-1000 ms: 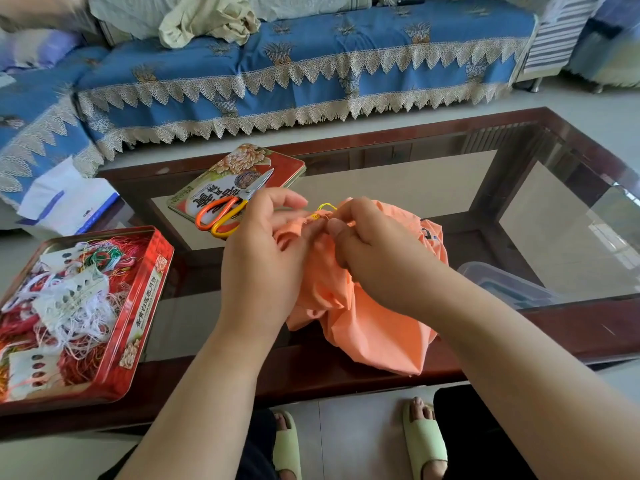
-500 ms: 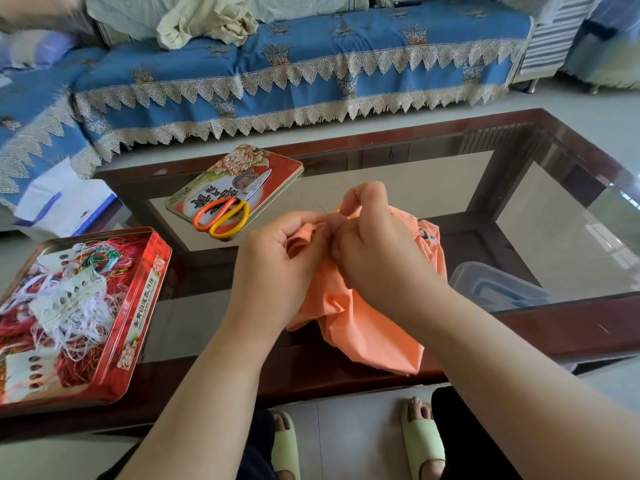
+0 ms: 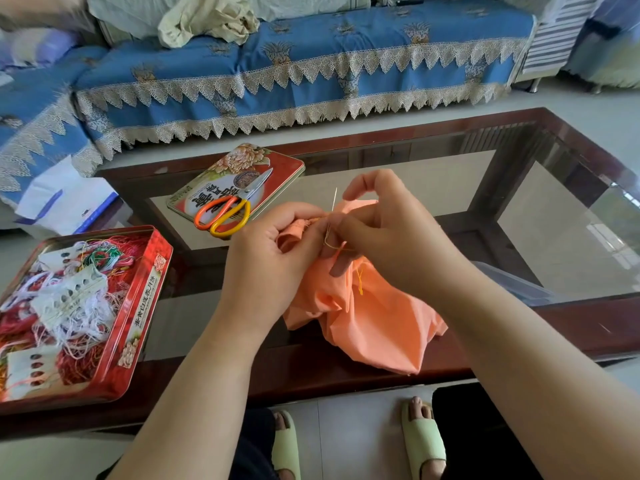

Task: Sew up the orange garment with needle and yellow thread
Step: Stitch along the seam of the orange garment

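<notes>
Glass-topped and framed in dark wood, the table [image 3: 450, 174] fills my view, with a blue lace-edged sofa [image 3: 311, 64] beyond it. At the near edge, the orange garment [image 3: 367, 317] is bunched under both hands and hangs partly over the rim. My left hand [image 3: 273, 258] curls round a fold of the cloth, fingers closed on it. My right hand [image 3: 391, 233] works just beside that grip, its thumb and fingers bent in against the cloth; I cannot tell for certain whether they pinch the needle [image 3: 332, 213] or only the fabric beside it. The needle stands nearly upright between the two grips, tip rising above the cloth. Yellow thread [image 3: 360, 282] loops at its base and a short tail hangs below the right grip, down the garment.

Beyond the left grip, a red lid [image 3: 277, 161] lies flat with orange-handled scissors [image 3: 228, 213] on it. Farther out to that side, a red tin [image 3: 149, 296] holds tangled threads [image 3: 69, 306]. Below the grips, near the floor, two feet in green slippers [image 3: 422, 441] show.
</notes>
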